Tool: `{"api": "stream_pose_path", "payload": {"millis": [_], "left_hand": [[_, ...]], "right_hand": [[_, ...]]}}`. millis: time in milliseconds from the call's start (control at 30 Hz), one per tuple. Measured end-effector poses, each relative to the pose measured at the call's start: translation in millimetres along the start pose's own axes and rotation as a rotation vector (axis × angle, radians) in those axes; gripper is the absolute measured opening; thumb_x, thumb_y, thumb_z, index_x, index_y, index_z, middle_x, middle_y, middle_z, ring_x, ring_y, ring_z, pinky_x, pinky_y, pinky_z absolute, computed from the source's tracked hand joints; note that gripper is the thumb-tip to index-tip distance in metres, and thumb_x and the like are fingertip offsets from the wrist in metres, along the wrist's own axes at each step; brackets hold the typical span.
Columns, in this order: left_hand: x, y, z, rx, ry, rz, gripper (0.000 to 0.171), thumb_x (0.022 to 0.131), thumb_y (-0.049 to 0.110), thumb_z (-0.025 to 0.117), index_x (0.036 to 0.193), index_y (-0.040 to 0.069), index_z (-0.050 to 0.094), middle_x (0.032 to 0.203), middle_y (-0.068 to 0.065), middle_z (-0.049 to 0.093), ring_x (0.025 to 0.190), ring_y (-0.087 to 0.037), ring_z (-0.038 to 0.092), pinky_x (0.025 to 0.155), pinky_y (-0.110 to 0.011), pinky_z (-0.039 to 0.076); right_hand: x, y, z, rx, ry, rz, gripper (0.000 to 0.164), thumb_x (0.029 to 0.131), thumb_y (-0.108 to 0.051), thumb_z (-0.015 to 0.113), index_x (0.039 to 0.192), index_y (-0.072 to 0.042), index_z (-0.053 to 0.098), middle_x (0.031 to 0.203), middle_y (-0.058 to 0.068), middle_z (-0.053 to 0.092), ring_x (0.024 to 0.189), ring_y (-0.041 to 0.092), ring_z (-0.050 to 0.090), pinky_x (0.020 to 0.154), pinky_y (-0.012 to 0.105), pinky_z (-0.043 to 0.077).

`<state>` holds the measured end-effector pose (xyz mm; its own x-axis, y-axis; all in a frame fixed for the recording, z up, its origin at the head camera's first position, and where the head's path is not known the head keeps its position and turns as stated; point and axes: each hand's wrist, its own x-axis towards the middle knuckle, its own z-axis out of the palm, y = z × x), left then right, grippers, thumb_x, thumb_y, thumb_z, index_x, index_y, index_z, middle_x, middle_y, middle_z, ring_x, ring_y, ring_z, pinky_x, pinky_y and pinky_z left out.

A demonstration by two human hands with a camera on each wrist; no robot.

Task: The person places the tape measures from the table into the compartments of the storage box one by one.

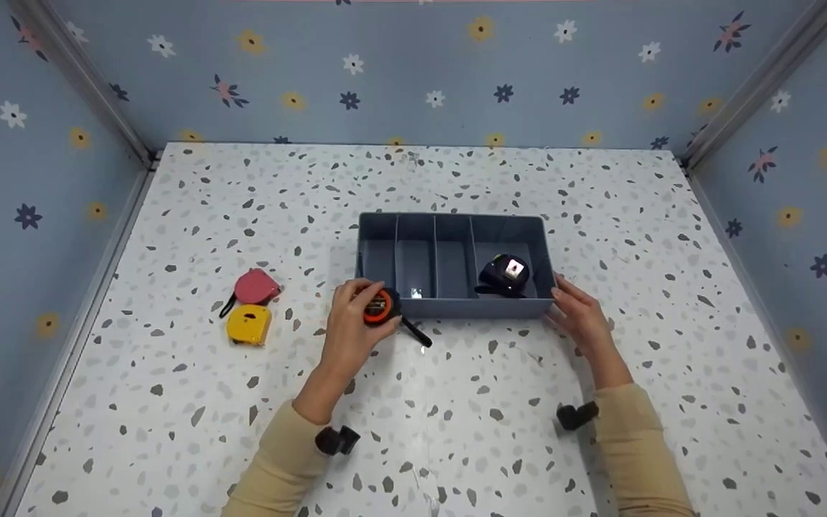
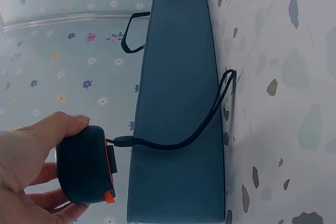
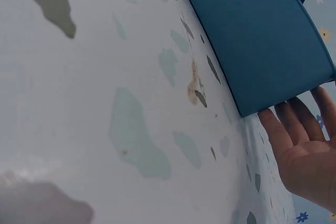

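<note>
My left hand grips a black and orange tape measure between thumb and fingers, at the front left corner of a grey divided box. A black wrist strap trails from the tape measure across the box's front wall in the left wrist view. With fingers extended, my right hand touches the box's right end; in the right wrist view its fingertips meet that wall. A dark tape measure with a shiny label lies in the wide right compartment.
On the speckled white table to the left, a red tape measure with a black strap lies against a yellow tape measure. Flowered blue panels wall the table at the back and both sides.
</note>
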<state>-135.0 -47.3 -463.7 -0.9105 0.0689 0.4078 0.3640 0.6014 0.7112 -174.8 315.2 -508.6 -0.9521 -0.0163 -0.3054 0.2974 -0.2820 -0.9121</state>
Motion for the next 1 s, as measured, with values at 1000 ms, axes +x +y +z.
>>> {"api": "stream_pose_path", "payload": {"millis": [1000], "left_hand": [[33.4, 18.7, 36.7, -0.076, -0.099, 0.027, 0.047, 0.071, 0.016, 0.074, 0.112, 0.0, 0.059, 0.111, -0.013, 0.048, 0.104, -0.026, 0.043, 0.081, -0.034, 0.046]], "right_hand": [[0.2, -0.3, -0.3, 0.018, 0.003, 0.001, 0.052, 0.087, -0.012, 0.055, 0.135, -0.008, 0.034, 0.143, 0.006, 0.026, 0.127, 0.023, 0.03, 0.099, 0.038, 0.031]]}}
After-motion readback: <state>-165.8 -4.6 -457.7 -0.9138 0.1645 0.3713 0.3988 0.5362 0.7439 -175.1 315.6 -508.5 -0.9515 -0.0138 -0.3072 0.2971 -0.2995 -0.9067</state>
